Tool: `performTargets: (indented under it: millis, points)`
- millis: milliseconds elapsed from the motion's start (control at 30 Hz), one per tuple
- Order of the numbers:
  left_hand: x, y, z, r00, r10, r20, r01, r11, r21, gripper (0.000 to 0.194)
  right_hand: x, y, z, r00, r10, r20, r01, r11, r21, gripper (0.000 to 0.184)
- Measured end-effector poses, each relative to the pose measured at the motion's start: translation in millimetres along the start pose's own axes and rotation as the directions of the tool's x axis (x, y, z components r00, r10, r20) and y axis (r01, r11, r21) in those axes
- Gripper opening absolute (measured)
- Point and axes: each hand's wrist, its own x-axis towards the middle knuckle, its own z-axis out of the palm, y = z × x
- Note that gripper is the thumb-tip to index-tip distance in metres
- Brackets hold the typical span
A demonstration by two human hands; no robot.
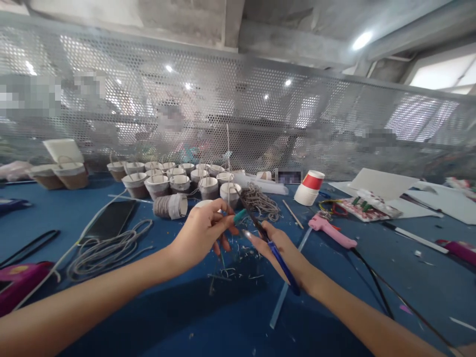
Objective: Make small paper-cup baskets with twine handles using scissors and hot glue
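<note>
Near the middle of the blue table, my left hand (208,225) pinches a small green strip (240,216) between thumb and fingers. My right hand (284,248) grips a pair of scissors (280,265) with dark blue handles. The blades point up and to the left, close beside the green strip; whether they touch it I cannot tell. Below both hands lie thin scattered clippings (223,275). Just behind them stand several small cord-wrapped cups (180,183) with handles, and one wrapped cup (171,206) lies on its side.
A heap of grey-brown cord (260,201) lies behind the scissors. To the right are a pink glue gun (332,232), a clear glue stick (280,302) and stacked paper cups (310,187). On the left, coiled cord (111,250) lies by a black phone (109,220). A perforated metal screen (208,99) backs the table.
</note>
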Motion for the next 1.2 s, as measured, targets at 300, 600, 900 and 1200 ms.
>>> performTargets:
  millis: [300, 600, 900, 1200]
  points:
    - [-8.4, 1.1, 7.0, 0.975, -0.079, 0.208, 0.084, 0.996, -0.014, 0.013, -3.0, 6.3, 7.4, 0.986, -0.1, 0.13, 0.063, 0.962, 0.267, 0.029]
    - [-9.5, -2.6, 11.6, 0.95, -0.141, 0.277, 0.175, 0.979, -0.102, 0.021, -4.3, 10.8, 13.4, 0.982, -0.118, 0.147, 0.058, 0.932, 0.358, 0.028]
    - [-16.4, 3.3, 18.8, 0.935, -0.168, 0.313, 0.233, 0.955, -0.184, 0.026, -7.2, 11.3, 21.3, 0.988, -0.124, 0.093, 0.072, 0.899, 0.433, 0.026]
    - [-18.8, 3.4, 23.8, 0.938, -0.179, 0.297, 0.26, 0.93, -0.259, 0.032, -9.9, 5.1, 20.8, 0.995, -0.078, 0.068, 0.041, 0.9, 0.433, 0.033]
